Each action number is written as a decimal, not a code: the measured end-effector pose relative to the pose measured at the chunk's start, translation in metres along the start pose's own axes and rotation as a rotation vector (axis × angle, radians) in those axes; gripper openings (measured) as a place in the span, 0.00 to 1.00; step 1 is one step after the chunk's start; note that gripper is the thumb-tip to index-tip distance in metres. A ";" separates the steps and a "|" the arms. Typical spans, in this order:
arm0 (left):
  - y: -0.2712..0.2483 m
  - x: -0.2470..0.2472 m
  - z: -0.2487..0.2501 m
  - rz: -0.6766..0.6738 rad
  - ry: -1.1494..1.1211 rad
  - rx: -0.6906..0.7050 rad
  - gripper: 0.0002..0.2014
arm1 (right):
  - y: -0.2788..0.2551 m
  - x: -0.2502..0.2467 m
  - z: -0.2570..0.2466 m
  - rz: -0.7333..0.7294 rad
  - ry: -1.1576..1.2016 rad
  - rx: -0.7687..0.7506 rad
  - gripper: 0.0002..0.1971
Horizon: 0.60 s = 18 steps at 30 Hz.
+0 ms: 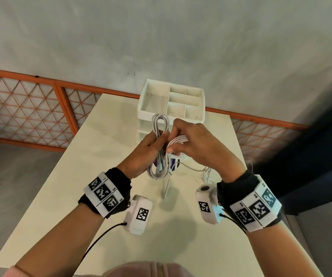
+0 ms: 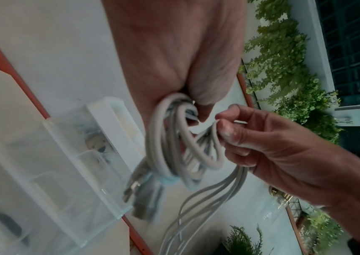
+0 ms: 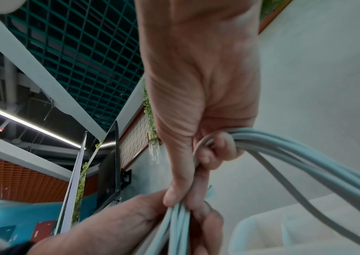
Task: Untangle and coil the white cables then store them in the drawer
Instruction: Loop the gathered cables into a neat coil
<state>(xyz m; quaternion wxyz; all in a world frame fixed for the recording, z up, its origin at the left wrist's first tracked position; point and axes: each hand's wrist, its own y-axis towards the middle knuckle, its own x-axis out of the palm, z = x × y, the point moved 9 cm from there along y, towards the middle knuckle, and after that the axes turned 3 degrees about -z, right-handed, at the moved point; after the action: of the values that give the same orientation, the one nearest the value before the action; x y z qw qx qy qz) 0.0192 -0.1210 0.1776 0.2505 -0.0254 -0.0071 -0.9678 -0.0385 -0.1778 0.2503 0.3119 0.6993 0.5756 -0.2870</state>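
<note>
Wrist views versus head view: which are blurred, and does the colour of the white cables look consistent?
Head view: sharp at the centre, edges bent by the wide lens, hands casting soft shadows on the table. Left wrist view: cables reasonably crisp and grey-white, their plug ends and the clear organizer smeared. Right wrist view: the cables run soft and take a blue-green cast.

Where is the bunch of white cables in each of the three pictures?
Head view: the white cable bundle is at the center, held above the table, gripped by the left hand and pinched by the right hand.
Left wrist view: center, looped below the palm.
Right wrist view: lower center, strands fanning out to the right.
Shared landmark: the white drawer organizer.
</note>
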 end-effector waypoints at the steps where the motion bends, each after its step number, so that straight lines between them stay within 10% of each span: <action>1: -0.001 0.002 0.001 -0.012 -0.009 -0.005 0.16 | 0.001 0.001 -0.002 -0.004 -0.011 -0.016 0.11; 9: -0.004 0.006 -0.002 -0.003 -0.024 -0.016 0.16 | 0.003 -0.005 0.004 0.074 -0.097 0.010 0.26; 18: -0.010 -0.014 -0.001 -0.121 0.115 -0.013 0.17 | -0.015 -0.001 0.050 -0.189 0.095 0.171 0.26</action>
<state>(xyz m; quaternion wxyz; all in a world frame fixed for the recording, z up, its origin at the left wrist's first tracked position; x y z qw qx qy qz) 0.0267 -0.1058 0.1757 0.1915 0.0291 0.0120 -0.9810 -0.0552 -0.2146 0.2175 0.1954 0.6788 0.6264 -0.3297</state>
